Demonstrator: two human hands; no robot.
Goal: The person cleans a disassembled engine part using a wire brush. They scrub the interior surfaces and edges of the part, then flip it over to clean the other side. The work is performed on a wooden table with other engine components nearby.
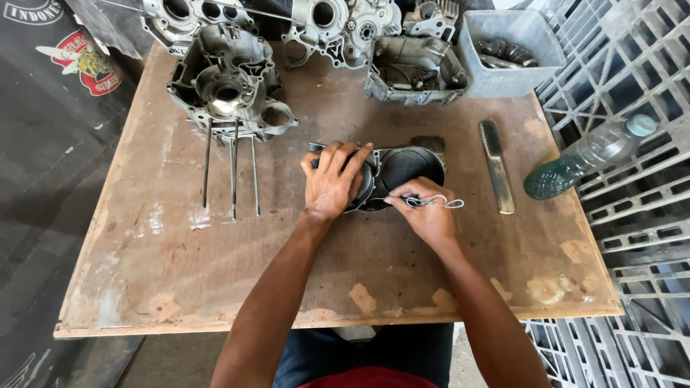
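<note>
Both hands on a dark round metal engine cover (402,172) at the worn wooden tabletop's (180,273) middle.
Left hand (332,183) lies on it, fingers spread; right hand (430,215) fingers pinch a thin bent grey wire clip (438,202) at its near edge.

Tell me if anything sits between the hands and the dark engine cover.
Nothing visible does. The left hand rests directly on the dark engine cover, and the right hand, pinching a thin wire clip, touches its near edge.
</note>
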